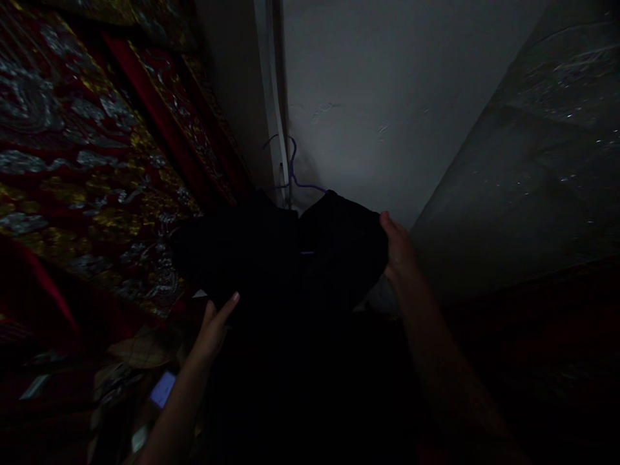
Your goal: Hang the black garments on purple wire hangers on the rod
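Note:
A dark garment (pixel 290 290), nearly black in the dim light, hangs on a thin purple clothes hanger (pixel 293 171) in front of me. The hanger's hook points up beside a pale cord on the wall. My left hand (pixel 216 326) is at the garment's left side, below the left sleeve, thumb laid over the cloth and the other fingers hidden. On the right, my right hand (pixel 398 248) grips the edge of the other sleeve, thumb on top and fingers behind the fabric. The garment's lower part fades into shadow.
Red cloth with gold and silver embroidery (pixel 111 161) hangs on the left. A pale wall (pixel 378 97) stands behind, with a grey, shiny sheet-like surface (pixel 542 142) at right. Loose items lie low on the left, including a small bluish-white rectangle (pixel 163 389).

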`<state>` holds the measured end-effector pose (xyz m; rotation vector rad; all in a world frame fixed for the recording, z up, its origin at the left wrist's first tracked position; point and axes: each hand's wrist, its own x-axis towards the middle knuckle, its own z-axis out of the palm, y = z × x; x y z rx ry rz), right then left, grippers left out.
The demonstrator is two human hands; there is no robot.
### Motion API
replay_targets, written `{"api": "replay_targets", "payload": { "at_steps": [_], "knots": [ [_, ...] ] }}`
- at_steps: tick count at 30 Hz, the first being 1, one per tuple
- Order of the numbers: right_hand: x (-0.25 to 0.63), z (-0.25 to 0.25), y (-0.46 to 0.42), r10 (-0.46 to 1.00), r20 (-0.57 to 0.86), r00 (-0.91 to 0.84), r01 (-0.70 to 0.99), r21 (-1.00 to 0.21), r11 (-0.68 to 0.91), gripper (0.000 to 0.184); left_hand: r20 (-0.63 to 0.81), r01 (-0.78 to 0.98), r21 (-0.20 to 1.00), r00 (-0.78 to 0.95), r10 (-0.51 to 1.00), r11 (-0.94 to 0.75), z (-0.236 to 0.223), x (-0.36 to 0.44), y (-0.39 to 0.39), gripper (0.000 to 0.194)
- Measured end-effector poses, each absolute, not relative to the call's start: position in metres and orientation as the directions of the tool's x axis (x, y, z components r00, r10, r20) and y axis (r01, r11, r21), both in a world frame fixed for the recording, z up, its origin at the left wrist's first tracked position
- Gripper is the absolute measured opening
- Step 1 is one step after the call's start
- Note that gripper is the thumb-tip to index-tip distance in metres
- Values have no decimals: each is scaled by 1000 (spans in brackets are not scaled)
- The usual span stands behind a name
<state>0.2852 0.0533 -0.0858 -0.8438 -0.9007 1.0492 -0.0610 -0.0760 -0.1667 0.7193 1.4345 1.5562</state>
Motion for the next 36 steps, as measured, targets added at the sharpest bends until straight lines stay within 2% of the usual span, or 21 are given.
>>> {"api": "replay_targets", "payload": {
  "at_steps": [3, 6, 9, 12, 15, 16, 17, 19, 21, 22, 26, 30, 36],
  "knots": [
    [294, -107, 39, 962, 140, 236, -350, -911, 218, 42, -154, -195, 979, -501, 852, 62, -172, -51, -84, 63],
    [303, -125, 28, 963, 100, 252, -368, -910, 191, 42, -155, -179, 981, -475, 866, 77, -177, -40, -90, 64],
    [305, -146, 18, 918, 98, 384, -333, -912, 237, 47, -259, -263, 952, -406, 876, 159, -186, -28, -96, 64],
    [292, -185, 2, 778, 173, 603, -117, -946, 301, 56, -349, -361, 908, -378, 857, 211, -196, -16, -103, 63],
    [263, -231, -22, 697, 224, 681, 121, -973, 195, 63, -444, -453, 852, -358, 821, 263, -201, -4, -112, 60],
    [250, -242, -31, 725, 188, 662, 122, -982, 142, 60, -491, -488, 821, -335, 804, 297, -201, 1, -115, 57],
    [237, -250, -39, 828, 122, 548, 89, -992, 88, 56, -535, -517, 789, -309, 786, 333, -201, 5, -117, 53],
    [213, -251, -53, 986, 0, 169, 28, -1000, -5, 55, -596, -554, 736, -260, 759, 389, -200, 12, -121, 46],
    [193, -240, -61, 991, -37, -129, 14, -999, -36, 55, -624, -573, 705, -220, 750, 418, -197, 16, -125, 42],
    [185, -232, -62, 980, -28, -196, 12, -1000, -26, 51, -624, -583, 695, -197, 756, 421, -196, 17, -126, 42],
    [169, -216, -58, 973, -1, -232, 29, -1000, 6, 29, -593, -611, 677, -121, 796, 411, -191, 12, -130, 42],
    [163, -228, -55, 988, -112, -103, 163, -982, -94, 18, -615, -608, 659, -94, 783, 444, -187, 4, -131, 41],
    [155, -239, -65, 973, -168, -158, 6, -986, -169, 20, -634, -627, 631, -77, 770, 457, -183, 3, -134, 45]
  ]
}}
